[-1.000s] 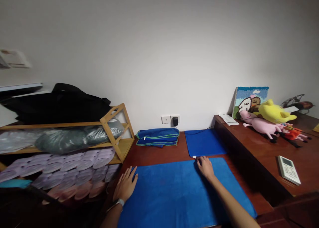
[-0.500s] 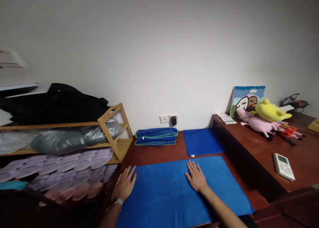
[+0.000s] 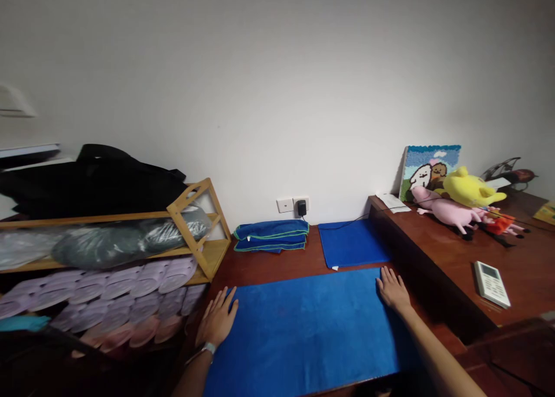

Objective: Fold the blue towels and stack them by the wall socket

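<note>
A person's left hand [image 3: 217, 321] and right hand [image 3: 393, 289] press flat, fingers spread open and gripping nothing, at opposite edges of a blue towel [image 3: 303, 339] on a dark wooden surface [image 3: 269, 270].

**Right hand [image 3: 392, 290]:** moved from the middle of the blue towel [image 3: 303, 333] to its far right corner, where it is now set with the fingers spread and the palm partly past the edge.

**Right forearm [image 3: 433, 351]:** swung further right to match.

**Blue towel, near right corner:** drawn in to the left, so that more of the reddish-brown wood surface [image 3: 451, 344] is exposed; whether the towel has been folded or shifted is hidden behind the forearm.

**White remote control [image 3: 491, 284]:** displaced slightly up and to the left in the frame, as is the rest of the room, the head-worn view having moved.
</note>
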Available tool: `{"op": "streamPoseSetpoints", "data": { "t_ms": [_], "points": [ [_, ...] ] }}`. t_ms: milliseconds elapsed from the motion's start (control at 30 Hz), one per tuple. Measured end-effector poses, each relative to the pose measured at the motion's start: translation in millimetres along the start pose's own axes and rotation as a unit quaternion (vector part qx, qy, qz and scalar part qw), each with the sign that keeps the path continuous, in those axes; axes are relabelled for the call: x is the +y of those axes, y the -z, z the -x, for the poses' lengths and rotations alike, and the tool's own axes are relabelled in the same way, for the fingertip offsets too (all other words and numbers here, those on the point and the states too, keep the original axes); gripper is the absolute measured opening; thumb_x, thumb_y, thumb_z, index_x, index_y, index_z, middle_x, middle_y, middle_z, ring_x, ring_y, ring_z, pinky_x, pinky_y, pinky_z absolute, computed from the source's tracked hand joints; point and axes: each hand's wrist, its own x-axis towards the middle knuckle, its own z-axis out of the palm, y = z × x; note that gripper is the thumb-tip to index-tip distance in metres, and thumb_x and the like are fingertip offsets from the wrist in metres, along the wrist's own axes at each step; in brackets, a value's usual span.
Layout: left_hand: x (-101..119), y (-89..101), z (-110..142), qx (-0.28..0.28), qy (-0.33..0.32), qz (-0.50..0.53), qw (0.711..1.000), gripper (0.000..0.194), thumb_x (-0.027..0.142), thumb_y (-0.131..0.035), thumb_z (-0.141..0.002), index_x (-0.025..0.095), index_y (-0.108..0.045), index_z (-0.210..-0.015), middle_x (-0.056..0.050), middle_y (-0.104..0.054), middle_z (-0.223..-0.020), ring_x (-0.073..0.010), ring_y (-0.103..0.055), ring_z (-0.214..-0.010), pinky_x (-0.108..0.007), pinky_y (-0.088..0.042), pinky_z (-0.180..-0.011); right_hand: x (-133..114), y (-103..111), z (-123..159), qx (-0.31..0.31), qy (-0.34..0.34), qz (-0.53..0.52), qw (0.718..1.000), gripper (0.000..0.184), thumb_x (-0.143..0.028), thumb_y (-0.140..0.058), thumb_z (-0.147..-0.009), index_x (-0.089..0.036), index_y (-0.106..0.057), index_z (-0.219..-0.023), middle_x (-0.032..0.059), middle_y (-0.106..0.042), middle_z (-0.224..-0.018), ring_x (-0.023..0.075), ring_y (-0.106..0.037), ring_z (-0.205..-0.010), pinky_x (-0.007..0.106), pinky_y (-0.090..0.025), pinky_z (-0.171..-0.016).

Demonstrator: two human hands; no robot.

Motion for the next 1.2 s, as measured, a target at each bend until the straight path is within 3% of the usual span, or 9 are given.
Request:
{"op": "streamPoseSetpoints", "data": {
  "t_ms": [133,267,333,433,700,833,1000,1100,1200],
  "points": [
    [0.6,0.5,0.4,0.003,-0.001,0.002,1.000,0.059,0.043,-0.035,-0.102,0.022,-0.049,-0.155,-0.011,-0.047,-0.164,-0.0274,-0.041,-0.153,-0.048,-0.032,-0.125,-81.3,8.8,26.7,0.086,0.024,-0.063,0.994,0.067,-0.033,-0.022,-0.102,-0.003,-0.035,-0.161,0.0178,-0.033,-0.168,0.0317,-0.021,-0.159,0.053,-0.013,-0.130],
    [1.7,2.5,1.2,0.007,-0.002,0.008,1.000,0.059,0.042,-0.035,-0.102,0.022,-0.049,-0.155,-0.010,-0.048,-0.164,-0.0266,-0.042,-0.152,-0.047,-0.031,-0.126,-185.0,0.6,67.4,0.031,0.274,-0.156,0.948,0.065,-0.042,-0.027,-0.106,-0.016,-0.030,-0.165,0.0077,-0.030,-0.170,0.0242,-0.024,-0.159,0.045,-0.019,-0.130],
    [2.2,3.9,1.6,0.005,-0.005,0.004,1.000,0.059,0.042,-0.033,-0.102,0.020,-0.048,-0.156,-0.012,-0.047,-0.164,-0.0266,-0.042,-0.152,-0.048,-0.030,-0.126,-212.7,-5.6,79.9,0.004,0.326,-0.165,0.931,0.065,-0.046,-0.026,-0.107,-0.018,-0.029,-0.165,0.0059,-0.029,-0.170,0.0221,-0.023,-0.159,0.044,-0.018,-0.130],
    [2.5,5.1,1.5,0.001,-0.005,0.002,1.000,0.059,0.041,-0.032,-0.103,0.020,-0.048,-0.156,-0.012,-0.046,-0.165,-0.0264,-0.042,-0.152,-0.048,-0.030,-0.126,-201.8,-9.3,75.7,-0.014,0.290,-0.148,0.946,0.068,-0.051,-0.026,-0.107,-0.015,-0.029,-0.164,0.0081,-0.028,-0.170,0.0229,-0.021,-0.159,0.046,-0.016,-0.131],
    [1.9,4.6,0.8,0.000,-0.001,0.008,1.000,0.060,0.042,-0.033,-0.102,0.021,-0.048,-0.156,-0.011,-0.047,-0.164,-0.0274,-0.041,-0.153,-0.048,-0.031,-0.126,-18.9,-5.1,4.0,-0.028,0.041,-0.038,0.998,0.073,-0.048,-0.020,-0.104,-0.009,-0.023,-0.165,0.0104,-0.022,-0.172,0.0250,-0.019,-0.160,0.048,-0.015,-0.130],
    [1.6,4.5,1.3,0.002,0.000,0.007,1.000,0.060,0.045,-0.034,-0.102,0.023,-0.049,-0.155,-0.010,-0.049,-0.164,-0.0273,-0.042,-0.153,-0.047,-0.032,-0.125,19.9,-7.6,-9.4,-0.027,0.031,-0.021,0.999,0.071,-0.046,-0.018,-0.103,-0.011,-0.027,-0.165,0.0099,-0.025,-0.171,0.0244,-0.022,-0.159,0.049,-0.019,-0.129],
    [2.8,4.4,1.5,-0.004,0.005,0.008,1.000,0.061,0.044,-0.032,-0.102,0.022,-0.047,-0.157,-0.010,-0.046,-0.165,-0.0255,-0.041,-0.153,-0.045,-0.029,-0.127,-15.3,5.7,0.0,0.018,0.023,-0.018,0.999,0.069,-0.034,-0.023,-0.101,-0.001,-0.035,-0.160,0.0169,-0.032,-0.168,0.0295,-0.025,-0.158,0.051,-0.015,-0.130],
    [3.5,3.6,1.5,0.005,0.003,0.014,1.000,0.059,0.043,-0.034,-0.102,0.022,-0.049,-0.156,-0.010,-0.048,-0.164,-0.0260,-0.042,-0.153,-0.047,-0.030,-0.126,-84.0,11.0,23.1,0.062,0.095,-0.067,0.991,0.067,-0.032,-0.023,-0.102,-0.002,-0.035,-0.160,0.0157,-0.032,-0.168,0.0282,-0.021,-0.159,0.049,-0.012,-0.131],
    [3.9,4.1,2.3,0.010,-0.001,0.013,1.000,0.059,0.042,-0.035,-0.101,0.022,-0.050,-0.155,-0.010,-0.049,-0.163,-0.0265,-0.043,-0.152,-0.048,-0.031,-0.126,-171.9,4.5,56.5,0.040,0.210,-0.135,0.968,0.066,-0.042,-0.022,-0.106,-0.014,-0.030,-0.165,0.0080,-0.029,-0.170,0.0232,-0.021,-0.159,0.045,-0.015,-0.131]
  ]
}}
